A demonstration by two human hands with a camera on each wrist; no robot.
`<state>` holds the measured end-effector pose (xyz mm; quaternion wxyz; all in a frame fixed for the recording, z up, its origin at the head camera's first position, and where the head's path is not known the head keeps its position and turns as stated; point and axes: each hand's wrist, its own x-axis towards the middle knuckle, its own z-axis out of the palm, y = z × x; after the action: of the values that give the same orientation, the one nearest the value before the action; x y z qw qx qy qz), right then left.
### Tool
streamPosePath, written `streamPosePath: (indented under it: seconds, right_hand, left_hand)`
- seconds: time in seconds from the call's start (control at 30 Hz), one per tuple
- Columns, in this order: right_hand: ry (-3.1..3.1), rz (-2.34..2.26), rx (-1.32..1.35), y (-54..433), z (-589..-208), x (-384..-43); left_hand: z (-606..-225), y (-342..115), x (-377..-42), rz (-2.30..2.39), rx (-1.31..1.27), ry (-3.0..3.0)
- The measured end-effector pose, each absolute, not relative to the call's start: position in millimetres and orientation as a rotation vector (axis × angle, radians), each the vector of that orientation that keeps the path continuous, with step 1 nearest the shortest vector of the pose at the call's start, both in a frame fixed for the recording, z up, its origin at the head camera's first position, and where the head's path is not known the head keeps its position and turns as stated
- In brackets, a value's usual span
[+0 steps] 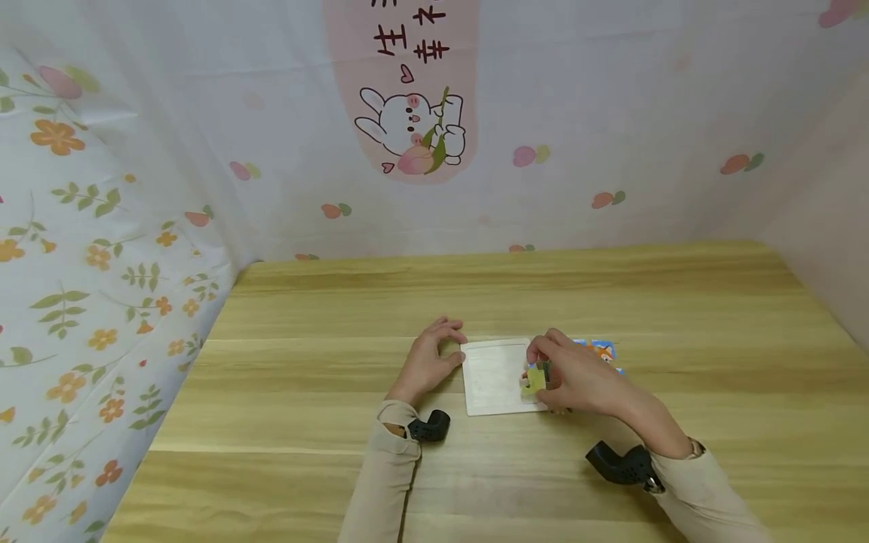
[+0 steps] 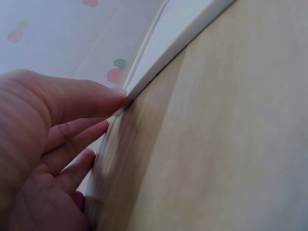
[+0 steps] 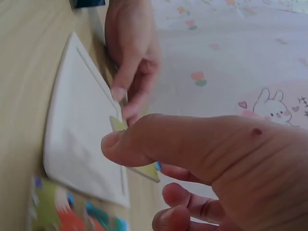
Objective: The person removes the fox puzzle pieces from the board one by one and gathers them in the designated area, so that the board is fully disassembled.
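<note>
A pale white rectangular tray with a raised rim [image 1: 495, 377] lies flat on the wooden table. At its left edge is my left hand [image 1: 432, 356], thumb and forefinger touching the rim near the far corner. In the left wrist view the thumb of that hand [image 2: 43, 130] lies fairly straight, its tip on the rim [image 2: 159, 65]. Over the tray's right side, my right hand [image 1: 580, 377] pinches a yellow-green jigsaw piece [image 1: 534, 381] between thumb and fingers. The right wrist view shows this piece [image 3: 146, 172] tilted above the tray, partly covered by the thumb.
Colourful jigsaw pieces with an orange fox [image 1: 603, 352] lie right of the tray, partly hidden behind the right hand. Some show blurred in the right wrist view [image 3: 62, 207]. A printed cloth [image 1: 577, 113] hangs behind the table [image 1: 305, 362]. Each wrist wears a black camera mount [image 1: 431, 427].
</note>
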<state>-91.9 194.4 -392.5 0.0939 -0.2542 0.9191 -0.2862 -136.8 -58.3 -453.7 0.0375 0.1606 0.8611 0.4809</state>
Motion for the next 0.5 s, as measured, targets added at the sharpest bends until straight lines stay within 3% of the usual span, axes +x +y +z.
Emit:
streamPosePath:
  seconds: [0.5]
  right_hand:
    - [2.845, -0.87, -0.71, 267, -392, -83]
  left_hand:
    - [-457, -57, -139, 1.455, 0.525, 2.674]
